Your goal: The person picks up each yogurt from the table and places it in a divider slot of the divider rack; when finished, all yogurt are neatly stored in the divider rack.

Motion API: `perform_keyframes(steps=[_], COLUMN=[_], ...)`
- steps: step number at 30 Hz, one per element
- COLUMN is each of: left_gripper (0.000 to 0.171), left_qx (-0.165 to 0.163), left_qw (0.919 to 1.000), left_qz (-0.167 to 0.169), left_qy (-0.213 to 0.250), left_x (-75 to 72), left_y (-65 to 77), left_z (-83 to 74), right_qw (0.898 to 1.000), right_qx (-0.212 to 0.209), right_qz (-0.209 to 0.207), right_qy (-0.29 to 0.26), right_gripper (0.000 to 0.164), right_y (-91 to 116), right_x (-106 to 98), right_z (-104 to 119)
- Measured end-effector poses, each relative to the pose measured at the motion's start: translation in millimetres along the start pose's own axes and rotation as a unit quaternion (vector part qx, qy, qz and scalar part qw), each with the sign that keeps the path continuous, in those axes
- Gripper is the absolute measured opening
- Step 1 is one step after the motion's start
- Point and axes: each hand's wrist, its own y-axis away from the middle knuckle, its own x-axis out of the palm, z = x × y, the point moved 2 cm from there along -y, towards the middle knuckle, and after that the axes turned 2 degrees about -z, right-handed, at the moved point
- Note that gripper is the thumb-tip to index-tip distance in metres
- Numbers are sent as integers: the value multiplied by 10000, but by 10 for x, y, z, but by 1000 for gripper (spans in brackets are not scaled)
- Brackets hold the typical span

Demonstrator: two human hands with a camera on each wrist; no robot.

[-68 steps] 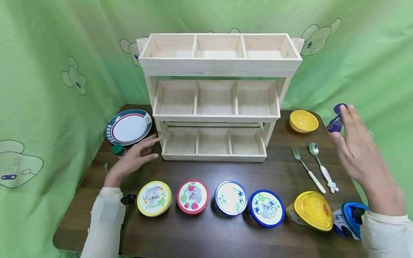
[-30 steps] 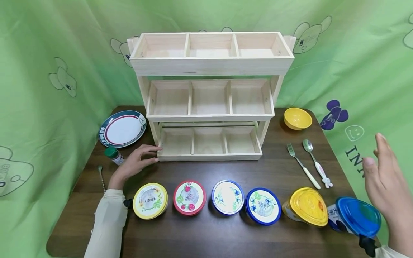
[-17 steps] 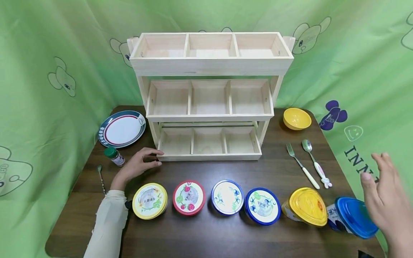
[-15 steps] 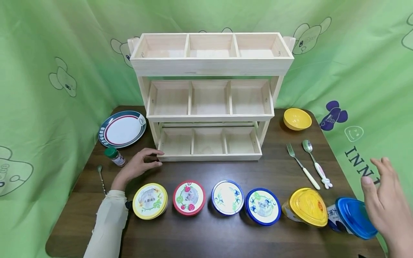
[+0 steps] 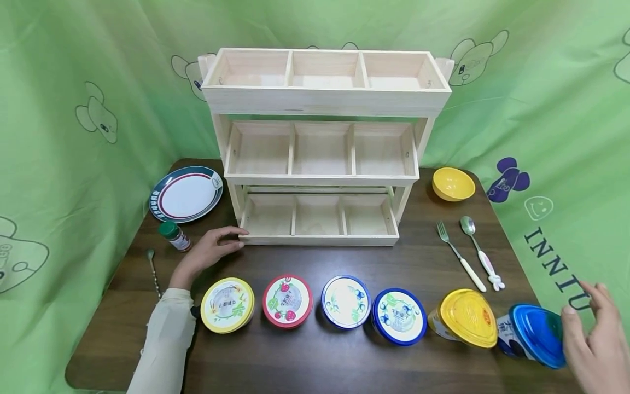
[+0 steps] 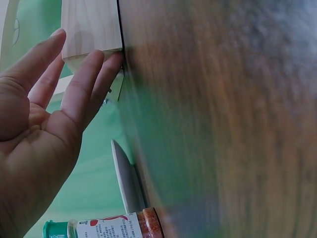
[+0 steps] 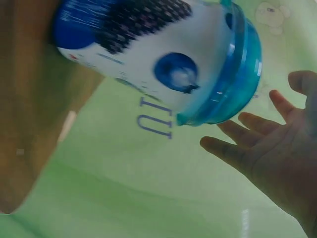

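Note:
My left hand [image 5: 209,254] is at the lower left corner of the wooden three-tier rack [image 5: 325,102], fingertips right at the bottom tray's edge. In the left wrist view its fingers are spread and nearly straight against the wood [image 6: 91,27]. On the far right, my right hand [image 5: 598,339] hovers beside a tub with a blue lid [image 5: 538,335]. The right wrist view shows that hand's fingers spread just off the lid [image 7: 242,69], holding nothing; dark berries are printed on the tub. Close to my left hand stands a green-capped seasoning bottle [image 5: 175,236].
A row of round-lidded tubs crosses the front: yellow [image 5: 228,305], red-rimmed [image 5: 287,301], two blue-rimmed ones [image 5: 346,302] and a yellow oval-lidded tub [image 5: 467,317]. A fork [image 5: 460,257], spoon [image 5: 482,254] and yellow bowl [image 5: 453,184] lie right; a plate [image 5: 186,194] and small spoon [image 5: 154,271] left.
My right hand has come down from the upper right to beside the blue-lidded tub. My left hand has shifted slightly to the rack's lower corner and stayed there.

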Motion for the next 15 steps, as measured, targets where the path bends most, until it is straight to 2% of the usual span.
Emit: perform_keyframes(steps=[3, 7, 12, 15], left_gripper=[37, 38, 39, 39], left_qx=[-6, -14, -87, -88], left_qw=[10000, 9998, 9993, 9993], left_qz=[-9, -38, -42, 21], left_qy=[76, 190, 361, 360], left_x=[2, -2, -18, -18], left_y=[-5, 2, 22, 14], left_z=[3, 27, 54, 53], right_qw=[9993, 9962, 9893, 9764], right_qx=[356, 709, 650, 683], right_qz=[-122, -503, -1257, -1863], right_qy=[-38, -66, -361, -852], right_gripper=[61, 62, 58, 54], right_y=[83, 199, 324, 395], right_x=[13, 63, 172, 229], right_z=[-75, -127, -144, -177])
